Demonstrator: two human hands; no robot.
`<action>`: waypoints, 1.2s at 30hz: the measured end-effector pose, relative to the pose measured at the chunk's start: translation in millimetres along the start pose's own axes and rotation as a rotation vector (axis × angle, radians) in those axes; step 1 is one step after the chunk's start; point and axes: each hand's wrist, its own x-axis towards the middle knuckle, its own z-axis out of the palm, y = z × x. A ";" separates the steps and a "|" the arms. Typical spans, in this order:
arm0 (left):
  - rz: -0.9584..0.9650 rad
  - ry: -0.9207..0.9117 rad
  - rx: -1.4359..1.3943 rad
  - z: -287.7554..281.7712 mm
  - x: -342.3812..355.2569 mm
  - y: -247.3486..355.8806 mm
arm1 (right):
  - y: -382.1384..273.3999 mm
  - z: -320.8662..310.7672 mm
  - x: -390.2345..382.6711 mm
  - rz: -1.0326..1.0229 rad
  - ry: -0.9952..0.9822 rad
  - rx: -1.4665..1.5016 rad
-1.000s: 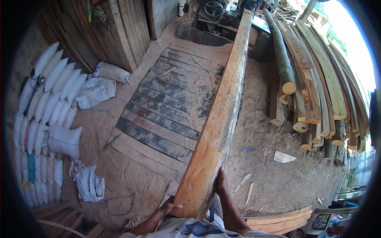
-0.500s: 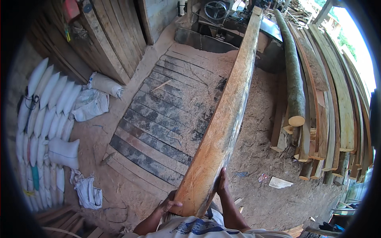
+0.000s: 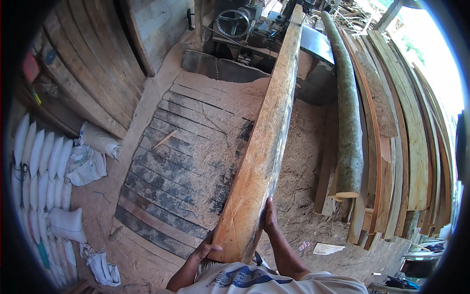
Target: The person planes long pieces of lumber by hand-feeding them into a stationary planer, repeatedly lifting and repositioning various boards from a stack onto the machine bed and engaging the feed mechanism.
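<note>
A long, rough-sawn timber [image 3: 254, 157] stretches from my waist to a machine with a spoked handwheel [image 3: 232, 23] at the top of the view. My left hand [image 3: 209, 247] grips the timber's near end, thumb over the top face and fingers mostly hidden beneath. My right hand [image 3: 269, 215] is wrapped against the right side of the timber a little farther along, fingers partly hidden. The near end rests close to my shirt [image 3: 254, 281].
Sawdust-covered floor planks [image 3: 161, 161] lie left of the timber. White sacks [image 3: 44, 191] are stacked at left, near boards [image 3: 88, 59] leaning on a wall. At right are a round log [image 3: 348, 122] and long stacked planks [image 3: 411, 137]. A metal plate [image 3: 316, 41] is beside the machine.
The floor, sacks and lumber stack have shifted lower in view and the machine appears closer. The timber's far end sits higher and slightly left, with both hands still on it.
</note>
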 end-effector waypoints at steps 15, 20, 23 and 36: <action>0.007 -0.003 -0.010 65.9 291.6 259.2 | -276.0 56.6 283.8 0.076 -0.031 -0.026; -0.054 0.020 0.031 78.0 403.5 341.7 | -346.0 50.1 401.0 0.014 -0.090 0.021; 0.028 0.075 0.038 83.4 457.9 383.2 | -392.8 64.3 442.8 -0.189 -0.148 -0.142; 0.194 -0.077 -0.073 133.8 738.9 617.5 | -557.0 46.3 501.9 -0.572 -0.262 -1.126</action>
